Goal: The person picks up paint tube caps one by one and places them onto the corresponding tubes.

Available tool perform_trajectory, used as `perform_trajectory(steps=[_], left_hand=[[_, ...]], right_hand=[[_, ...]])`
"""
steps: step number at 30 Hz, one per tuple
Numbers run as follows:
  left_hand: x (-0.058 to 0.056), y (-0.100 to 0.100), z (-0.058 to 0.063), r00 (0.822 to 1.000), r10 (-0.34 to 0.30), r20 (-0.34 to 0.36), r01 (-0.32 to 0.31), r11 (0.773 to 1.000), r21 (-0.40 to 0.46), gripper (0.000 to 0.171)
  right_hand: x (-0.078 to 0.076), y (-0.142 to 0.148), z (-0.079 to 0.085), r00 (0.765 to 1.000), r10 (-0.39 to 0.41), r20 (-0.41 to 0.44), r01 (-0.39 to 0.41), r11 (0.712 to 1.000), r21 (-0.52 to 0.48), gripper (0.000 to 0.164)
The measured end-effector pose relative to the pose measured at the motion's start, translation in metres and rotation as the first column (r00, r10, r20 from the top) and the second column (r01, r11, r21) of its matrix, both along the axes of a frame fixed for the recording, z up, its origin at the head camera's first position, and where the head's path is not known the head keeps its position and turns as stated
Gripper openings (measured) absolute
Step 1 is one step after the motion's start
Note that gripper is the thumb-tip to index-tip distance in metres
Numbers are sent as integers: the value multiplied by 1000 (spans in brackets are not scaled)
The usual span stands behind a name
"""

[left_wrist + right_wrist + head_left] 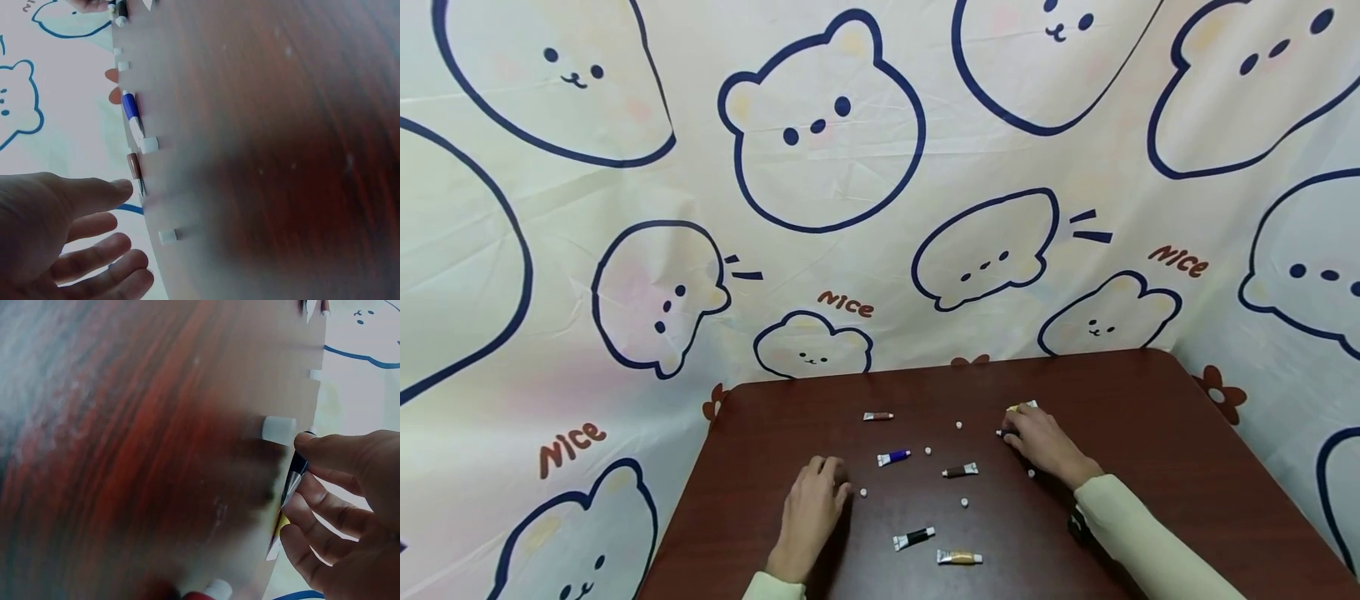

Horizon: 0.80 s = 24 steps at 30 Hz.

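Note:
My right hand (1045, 442) is at the right of the table, thumb and fingers pinching a small dark paint tube (299, 464) with a silver end. Just behind it lies a yellow paint tube (1022, 407), partly hidden by the hand. A white cap (279, 430) sits beside the thumb tip in the right wrist view. On the left, my left hand (808, 512) holds nothing, its fingers relaxed and spread in the left wrist view. Nearest to it is another white cap (863, 492). A blue paint tube (893, 457) lies between the hands.
Other tubes lie about the brown table (760, 467): a reddish-brown tube (877, 416), a dark brown tube (960, 471), a black tube (913, 538) and a gold tube (959, 557). Several white caps are scattered among them. A printed curtain (820, 183) hangs behind the table.

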<state>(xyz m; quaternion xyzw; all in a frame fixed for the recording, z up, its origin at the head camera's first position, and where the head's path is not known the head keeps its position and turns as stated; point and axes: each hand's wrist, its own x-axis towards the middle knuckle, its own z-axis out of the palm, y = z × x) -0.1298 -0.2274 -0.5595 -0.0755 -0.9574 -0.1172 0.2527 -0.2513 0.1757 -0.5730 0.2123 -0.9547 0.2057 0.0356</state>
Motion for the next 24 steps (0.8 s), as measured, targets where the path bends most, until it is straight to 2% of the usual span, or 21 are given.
perform_trajectory(steps=[6, 14, 18, 24], left_hand=[[0, -2, -2, 999, 27, 24, -27, 1000, 0, 41], [-2, -4, -6, 991, 81, 102, -80, 997, -16, 31], [-2, -5, -6, 991, 76, 106, -76, 997, -12, 24], [-4, -8, -7, 993, 65, 103, -63, 998, -18, 21]], right_hand=[[4, 1, 6, 1000, 8, -29, -8, 1000, -4, 9], [13, -4, 18, 1000, 16, -27, -16, 1000, -24, 7], [18, -8, 24, 999, 22, -37, -22, 1000, -21, 8], [27, -12, 31, 994, 37, -100, -35, 999, 18, 10]])
